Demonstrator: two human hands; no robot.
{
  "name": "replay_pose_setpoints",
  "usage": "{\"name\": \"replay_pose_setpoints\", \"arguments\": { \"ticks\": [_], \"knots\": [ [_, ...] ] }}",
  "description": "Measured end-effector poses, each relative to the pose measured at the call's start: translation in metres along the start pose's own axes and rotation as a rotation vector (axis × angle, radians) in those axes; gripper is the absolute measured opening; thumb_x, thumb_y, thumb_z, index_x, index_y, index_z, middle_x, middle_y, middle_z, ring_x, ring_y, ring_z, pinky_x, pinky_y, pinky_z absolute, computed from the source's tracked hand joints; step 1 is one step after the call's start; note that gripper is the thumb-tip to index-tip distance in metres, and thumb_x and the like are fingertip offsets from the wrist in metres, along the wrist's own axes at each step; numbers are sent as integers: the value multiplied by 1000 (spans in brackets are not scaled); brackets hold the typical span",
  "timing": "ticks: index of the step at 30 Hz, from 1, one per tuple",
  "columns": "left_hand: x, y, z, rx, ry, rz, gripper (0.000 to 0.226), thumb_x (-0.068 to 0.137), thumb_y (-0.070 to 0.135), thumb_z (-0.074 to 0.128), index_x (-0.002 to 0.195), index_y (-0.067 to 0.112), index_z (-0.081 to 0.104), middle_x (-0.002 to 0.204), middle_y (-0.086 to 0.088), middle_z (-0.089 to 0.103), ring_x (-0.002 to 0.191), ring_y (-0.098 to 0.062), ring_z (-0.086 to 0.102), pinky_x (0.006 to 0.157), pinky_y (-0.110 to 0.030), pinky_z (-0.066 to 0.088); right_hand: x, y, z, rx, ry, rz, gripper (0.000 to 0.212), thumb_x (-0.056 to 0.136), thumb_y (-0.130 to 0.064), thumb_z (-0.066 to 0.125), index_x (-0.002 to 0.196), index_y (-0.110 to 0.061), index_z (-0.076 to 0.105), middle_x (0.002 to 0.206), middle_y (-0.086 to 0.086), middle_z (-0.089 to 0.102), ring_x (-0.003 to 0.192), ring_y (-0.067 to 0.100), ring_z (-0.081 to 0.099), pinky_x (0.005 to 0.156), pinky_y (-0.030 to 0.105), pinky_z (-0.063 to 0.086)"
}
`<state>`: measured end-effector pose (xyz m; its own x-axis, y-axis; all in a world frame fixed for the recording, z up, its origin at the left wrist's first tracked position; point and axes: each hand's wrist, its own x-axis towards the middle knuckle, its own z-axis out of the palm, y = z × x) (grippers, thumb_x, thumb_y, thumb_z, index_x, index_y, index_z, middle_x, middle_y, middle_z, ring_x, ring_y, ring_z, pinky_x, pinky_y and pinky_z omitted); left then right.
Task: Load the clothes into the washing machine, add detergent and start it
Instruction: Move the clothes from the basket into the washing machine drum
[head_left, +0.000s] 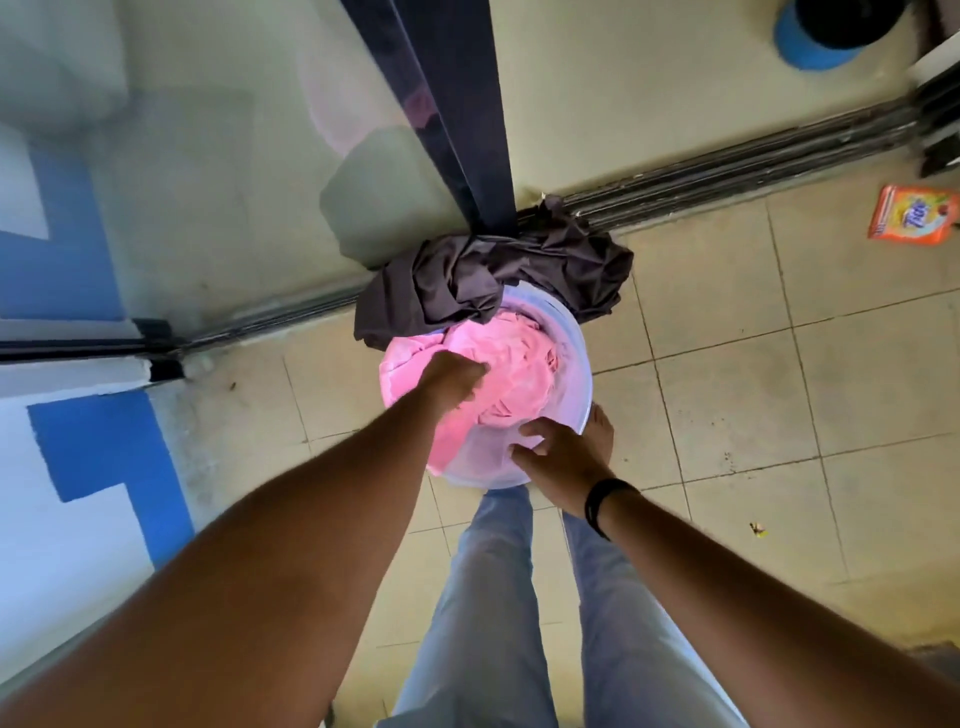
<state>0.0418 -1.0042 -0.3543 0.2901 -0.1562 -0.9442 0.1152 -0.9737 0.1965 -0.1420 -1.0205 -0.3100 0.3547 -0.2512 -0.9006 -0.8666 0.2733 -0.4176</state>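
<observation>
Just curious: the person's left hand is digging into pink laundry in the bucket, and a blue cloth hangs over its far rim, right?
Nearly. The head view shows the left hand in the pink laundry in the bucket, but the cloth over the far rim is dark grey, not blue.

Both forearms are bare, with no sleeves showing. A black band (602, 506) circles the right wrist. Pale blue-grey trousers (488, 613) cover both legs, and one foot (602, 431) is bare.

Orange detergent packet (912, 214), lying on the tiled floor at the right edge of the frame: a slanted blue brand logo on its face appears to read "Tide", blurred. No other legible text, number or sign.
</observation>
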Motion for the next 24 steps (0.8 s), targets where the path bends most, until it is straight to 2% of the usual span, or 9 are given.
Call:
{"name": "replay_pose_setpoints", "arguments": {
  "ticks": [2, 4, 6, 10, 15, 18, 20, 22, 24],
  "knots": [
    [21, 7, -1, -308, 0, -93, 21, 100, 39, 56, 102, 20, 64, 98, -5, 66, 78, -20, 59, 71, -30, 43, 7, 11, -8, -39, -8, 0, 41, 94, -39, 59, 131, -21, 57, 112, 1, 67, 114, 22, 60, 96, 28, 43],
    [42, 12, -6, -631, 66, -133, 34, 99, 50, 54, 112, 20, 59, 101, -6, 60, 84, -22, 60, 72, -35, 49, 15, 24, -19, -61, 12, 14, 40, 93, -42, 59, 128, -22, 59, 98, -7, 63, 113, 23, 61, 102, 33, 44],
    [60, 15, -13, -851, 148, -172, 41, 97, 53, 54, 116, 17, 54, 106, -9, 55, 93, -25, 58, 79, -41, 51, 26, 37, -31, -86, 45, 33, 41, 90, -49, 59, 124, -25, 61, 96, -7, 64, 112, 23, 60, 99, 33, 44],
    [67, 18, -30, -954, 172, -235, 21, 105, 37, 43, 98, 19, 52, 123, -6, 53, 102, -23, 57, 90, -40, 45, 41, 54, -45, -103, 42, 62, 22, 93, -43, 58, 104, -25, 65, 99, 0, 65, 92, 19, 59, 75, 26, 42],
    [27, 25, -31, -964, 214, -149, 29, 109, 30, 30, 124, 23, 54, 136, -6, 57, 114, -25, 60, 93, -39, 46, 30, 49, -44, -181, 10, 54, 37, 94, -43, 56, 121, -20, 66, 117, 3, 69, 108, 22, 63, 92, 31, 48],
    [-16, 27, -33, -1070, 182, -93, 34, 110, 31, 30, 134, 25, 52, 125, -7, 58, 123, -25, 61, 100, -41, 48, 4, 36, -42, -282, -38, 38, 38, 96, -43, 52, 123, -18, 63, 120, 8, 69, 111, 27, 63, 95, 38, 51],
    [-46, 32, -40, -1131, 159, -73, 32, 109, 33, 34, 134, 26, 53, 115, -5, 59, 111, -23, 66, 92, -39, 51, -15, 26, -40, -327, -57, 24, 39, 97, -42, 51, 124, -16, 62, 120, 10, 68, 111, 28, 62, 95, 40, 51],
    [-80, 38, -51, -1128, 169, -25, 23, 108, 34, 41, 114, 22, 60, 98, -3, 63, 83, -18, 69, 80, -36, 53, -39, 12, -38, -323, -61, 12, 37, 98, -40, 52, 122, -14, 63, 118, 11, 68, 107, 29, 63, 93, 42, 53],
    [-115, 45, -61, -1103, 162, 47, 24, 106, 34, 47, 94, 17, 60, 84, -3, 63, 69, -16, 64, 70, -33, 55, -62, -2, -37, -283, -67, 13, 37, 94, -42, 54, 117, -14, 65, 113, 9, 68, 99, 29, 65, 90, 46, 55]
  ]
}}
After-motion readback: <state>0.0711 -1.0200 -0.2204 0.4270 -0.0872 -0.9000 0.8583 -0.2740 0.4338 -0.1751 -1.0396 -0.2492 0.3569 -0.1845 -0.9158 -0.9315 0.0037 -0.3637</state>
